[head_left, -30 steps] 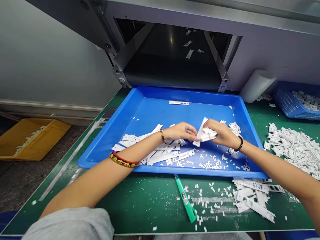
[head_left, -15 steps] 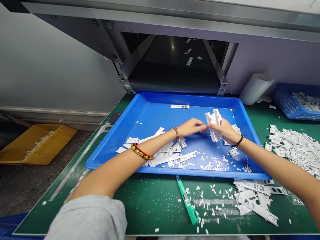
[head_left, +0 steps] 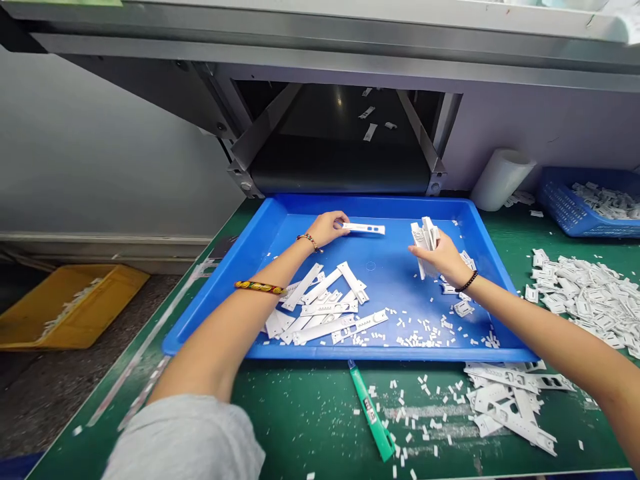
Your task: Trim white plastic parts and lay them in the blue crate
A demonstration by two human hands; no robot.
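Observation:
Over the back of the blue tray (head_left: 400,354), my left hand (head_left: 330,230) pinches the left end of a long white strip (head_left: 367,229) with small cut-outs. My right hand (head_left: 443,259) is wrapped round a bundle of white plastic pieces (head_left: 424,241), held upright above the tray's right side. A loose pile of long white strips (head_left: 327,308) lies in the tray at front left. Small white bits (head_left: 425,333) are scattered along the tray's front, and a few short white pieces (head_left: 464,308) rest beneath my right wrist.
A green cutter (head_left: 371,412) lies before the tray, near more strips (head_left: 515,400). At right are a heap of white parts (head_left: 590,297), a blue basket (head_left: 575,217) and a white roll (head_left: 503,179). Behind is a dark conveyor (head_left: 340,163); a yellow bin (head_left: 107,300) stands at left.
My left hand has moved away from my right hand, back and to the left, and has taken hold of the single strip at the tray's back. My right hand still holds its bundle.

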